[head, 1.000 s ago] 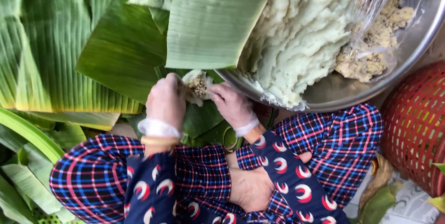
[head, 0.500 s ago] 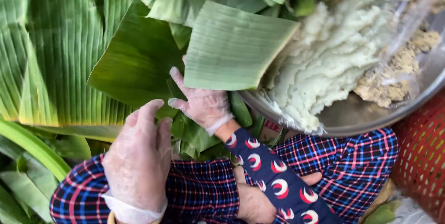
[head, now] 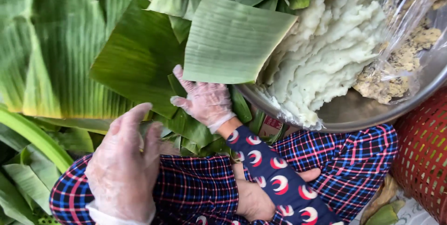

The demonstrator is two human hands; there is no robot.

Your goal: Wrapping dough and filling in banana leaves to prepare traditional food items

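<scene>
Both my hands wear thin clear gloves. My right hand [head: 205, 99] reaches forward with its fingers spread, the tips at the lower left edge of a pale green square of banana leaf [head: 233, 43] and resting on the darker leaves [head: 135, 62] below it. My left hand [head: 125, 160] hovers close to the camera over my left knee, fingers loosely apart, nothing visible in it. The leaf square lies flat with one corner over the rim of a metal bowl [head: 354, 122].
The bowl holds a mass of white dough [head: 326, 53] and a clear plastic bag of crumbly yellowish filling [head: 400, 67]. A red woven basket [head: 423, 150] stands at the right. Large banana leaves [head: 46, 43] cover the left side. My crossed legs in plaid trousers [head: 344, 160] fill the front.
A second ago both hands were together on a small pale lump. They have separated: my right hand went forward to the leaf square, my left hand rose toward the camera.
</scene>
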